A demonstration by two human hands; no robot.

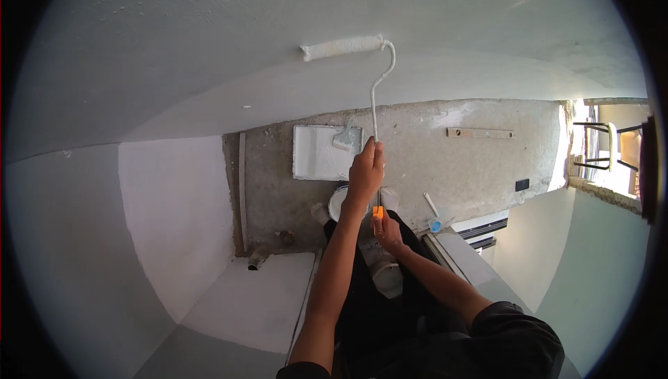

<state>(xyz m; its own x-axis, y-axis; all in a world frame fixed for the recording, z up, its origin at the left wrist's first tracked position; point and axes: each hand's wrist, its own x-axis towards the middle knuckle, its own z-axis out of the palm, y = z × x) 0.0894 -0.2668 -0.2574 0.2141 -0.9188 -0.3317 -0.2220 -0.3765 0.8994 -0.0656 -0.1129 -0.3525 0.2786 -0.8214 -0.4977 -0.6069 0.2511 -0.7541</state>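
A paint roller [341, 47], coated in white, is held up at the grey wall [229, 31]; whether it touches the surface I cannot tell. My left hand [365, 169] is closed around its bent metal rod. Lower down, my right hand [387, 231] grips the orange handle [378, 211] of the same roller. Below the roller on the concrete floor lies a white tray [313, 167] of white paint, with a wide brush [343, 140] resting in it. A white bucket [337, 204] stands beside my feet, partly hidden by my left arm.
A spirit level [480, 133], a small black object [522, 185] and a stick beside a blue-topped container [436, 226] lie at right. A long strip [242, 191] and pipe piece [257, 257] are at left, near partly white-painted walls [167, 205]. Chairs [612, 146] show through an opening.
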